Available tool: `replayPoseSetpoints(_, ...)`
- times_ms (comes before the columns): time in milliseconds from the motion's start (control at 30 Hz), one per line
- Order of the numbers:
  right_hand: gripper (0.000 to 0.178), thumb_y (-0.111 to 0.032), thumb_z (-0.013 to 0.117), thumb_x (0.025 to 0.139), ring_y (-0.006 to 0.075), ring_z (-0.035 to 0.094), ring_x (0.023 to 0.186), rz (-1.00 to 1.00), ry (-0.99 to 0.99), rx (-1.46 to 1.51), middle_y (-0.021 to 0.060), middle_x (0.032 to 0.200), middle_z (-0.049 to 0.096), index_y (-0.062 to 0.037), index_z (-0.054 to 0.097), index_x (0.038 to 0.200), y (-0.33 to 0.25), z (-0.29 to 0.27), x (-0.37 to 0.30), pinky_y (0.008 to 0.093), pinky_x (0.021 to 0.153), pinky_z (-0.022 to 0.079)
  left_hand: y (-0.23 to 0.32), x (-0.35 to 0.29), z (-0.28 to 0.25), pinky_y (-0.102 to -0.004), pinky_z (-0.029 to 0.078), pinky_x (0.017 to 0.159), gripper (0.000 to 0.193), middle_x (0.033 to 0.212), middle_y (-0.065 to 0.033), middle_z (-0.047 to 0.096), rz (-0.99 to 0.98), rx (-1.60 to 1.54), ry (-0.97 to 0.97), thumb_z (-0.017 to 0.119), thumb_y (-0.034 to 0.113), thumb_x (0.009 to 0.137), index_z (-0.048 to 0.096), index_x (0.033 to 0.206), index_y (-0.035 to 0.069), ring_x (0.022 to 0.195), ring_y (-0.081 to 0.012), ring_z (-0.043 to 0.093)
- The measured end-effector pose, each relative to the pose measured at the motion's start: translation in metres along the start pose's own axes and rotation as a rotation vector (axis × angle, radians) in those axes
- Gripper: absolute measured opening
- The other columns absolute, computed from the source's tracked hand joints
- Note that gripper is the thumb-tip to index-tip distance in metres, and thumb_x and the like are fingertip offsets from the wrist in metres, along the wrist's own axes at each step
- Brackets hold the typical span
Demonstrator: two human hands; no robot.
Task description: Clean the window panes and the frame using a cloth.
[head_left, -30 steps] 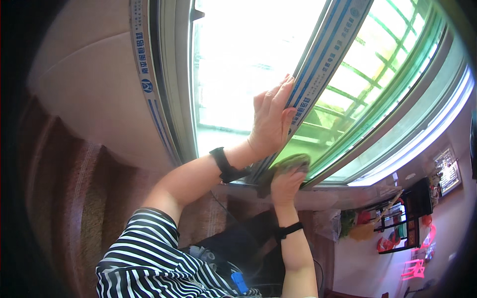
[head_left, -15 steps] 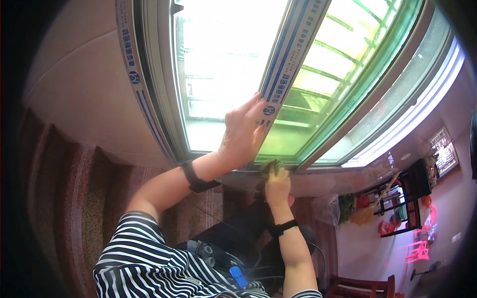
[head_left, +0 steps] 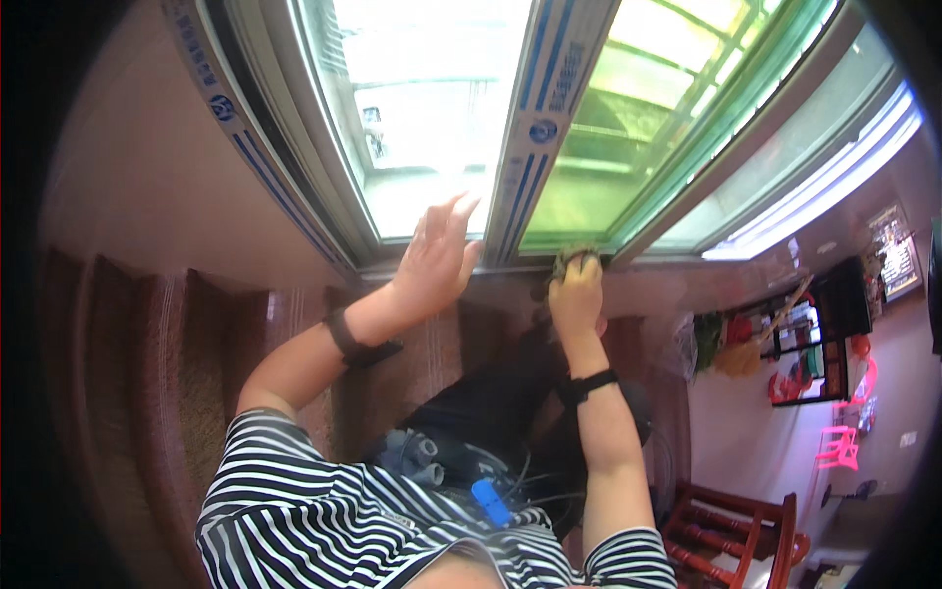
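Observation:
Open and raised, my left hand [head_left: 437, 257] hovers in front of the clear window pane [head_left: 422, 118], fingers together and pointing up, holding nothing. It is to the left of the upright window frame bar [head_left: 520, 167], which carries blue-striped protective film. My right hand [head_left: 577, 299] is closed on a small crumpled greenish-brown piece [head_left: 571, 259], a rag or a pad; I cannot tell which. That piece is at the bottom rail of the green-tinted sliding pane [head_left: 589, 196], at its lower edge. My fingers hide part of it.
Brown stone steps [head_left: 196, 393] descend at the left, beside a pale wall [head_left: 167, 187]. A red-brown wooden chair [head_left: 731, 535] stands at the lower right. Further off are a pink plastic stool [head_left: 838, 447], a black shelf [head_left: 819, 344] and a clear plastic bag [head_left: 677, 339].
My left hand has come off the filmed frame bar and moved left. My right hand keeps its grip on the crumpled piece at the bottom rail. The whole view has shifted.

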State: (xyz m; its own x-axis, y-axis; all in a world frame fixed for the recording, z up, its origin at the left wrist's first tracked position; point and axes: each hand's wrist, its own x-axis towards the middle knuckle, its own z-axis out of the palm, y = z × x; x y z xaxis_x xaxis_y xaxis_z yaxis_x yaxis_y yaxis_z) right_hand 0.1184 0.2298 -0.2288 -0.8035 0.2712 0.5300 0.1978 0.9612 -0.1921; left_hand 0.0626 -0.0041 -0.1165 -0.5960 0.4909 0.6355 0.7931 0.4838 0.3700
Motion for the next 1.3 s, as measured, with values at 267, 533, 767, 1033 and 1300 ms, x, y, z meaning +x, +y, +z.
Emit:
replayPoseSetpoints(267,0.042,-0.007,0.065,0.070,0.0306,0.054,0.094,-0.426,-0.064,0.153,0.0126,0.099,0.054,-0.0009,0.063,0.111,-0.014,0.000,-0.003,0.0412,0.077,0.049,0.014,0.024,0.038,-0.0472,0.035,0.105,0.067,0.126,-0.0230,0.045,-0.216,-0.097,0.005,0.068,0.006,0.083,0.029,0.138,-0.003,0.119,-0.0365,0.045)
replayPoseSetpoints(533,0.040,-0.010,0.067,0.070,0.0294,0.055,0.093,-0.163,-0.024,0.031,0.0108,0.100,0.054,-0.0129,0.069,0.110,0.004,-0.017,0.002,0.0407,0.077,0.049,-0.002,-0.002,0.030,-0.0491,0.030,0.108,0.068,0.123,-0.0215,0.045,-0.146,0.055,-0.058,0.068,0.012,0.086,0.028,0.140,-0.003,0.118,-0.0347,0.046)
replayPoseSetpoints(767,0.036,-0.010,0.068,0.072,0.0326,0.055,0.094,0.165,0.063,-0.016,0.0140,0.100,0.052,0.0002,0.064,0.106,0.028,0.001,0.008,0.0433,0.078,0.049,-0.011,-0.037,0.014,-0.0442,0.042,0.095,0.064,0.118,-0.0225,0.045,-0.150,0.073,-0.128,0.068,0.007,0.084,0.031,0.135,-0.007,0.104,-0.0329,0.051)
replayPoseSetpoints(1033,0.032,-0.006,0.060,0.071,0.0291,0.055,0.090,-0.421,-0.053,0.170,0.0129,0.097,0.055,0.0038,0.064,0.102,-0.042,0.002,-0.009,0.0396,0.072,0.048,0.003,-0.034,0.032,-0.0420,0.045,0.093,0.065,0.118,-0.0223,0.042,-0.213,-0.062,-0.142,0.067,0.005,0.085,0.031,0.139,-0.003,0.103,-0.0310,0.052)
replayPoseSetpoints(1300,0.040,-0.012,0.069,0.074,0.0323,0.057,0.093,0.036,0.010,0.113,0.0130,0.096,0.054,-0.0075,0.067,0.113,0.009,0.000,-0.005,0.0429,0.079,0.049,0.004,-0.016,0.039,-0.0457,0.038,0.101,0.070,0.117,-0.0229,0.044,-0.164,0.009,-0.037,0.068,0.010,0.085,0.028,0.142,-0.004,0.111,-0.0354,0.048)
